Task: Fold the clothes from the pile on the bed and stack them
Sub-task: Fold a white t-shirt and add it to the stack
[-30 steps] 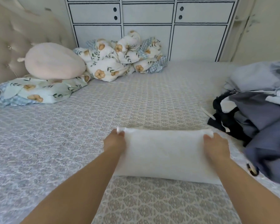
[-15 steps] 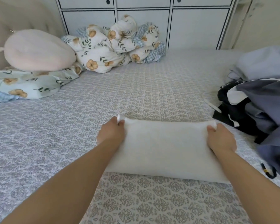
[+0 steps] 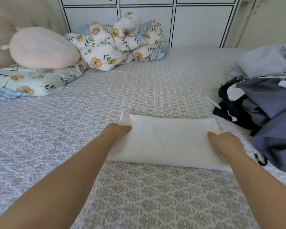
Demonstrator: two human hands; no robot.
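A white folded cloth (image 3: 168, 139) lies flat on the patterned bed sheet (image 3: 139, 90) in front of me. My left hand (image 3: 117, 132) holds its left edge, fingers curled against the fabric. My right hand (image 3: 223, 143) grips the right edge with the thumb on top and the fingers hidden beneath. The cloth's far left corner sticks up a little, free of my hand. The pile of unfolded clothes (image 3: 271, 109), grey-blue, black and white, sits at the right side of the bed, close to my right hand.
A pink round cushion (image 3: 43, 48) rests on a floral pillow (image 3: 28, 81) at the far left by the headboard. A bunched floral duvet (image 3: 119, 42) lies at the back against white cabinets (image 3: 196, 23). A black cord end (image 3: 260, 160) hangs from the pile.
Both hands have slid from the cloth's far corners back along its side edges towards me. The far left corner is now free. The camera has tilted downward.
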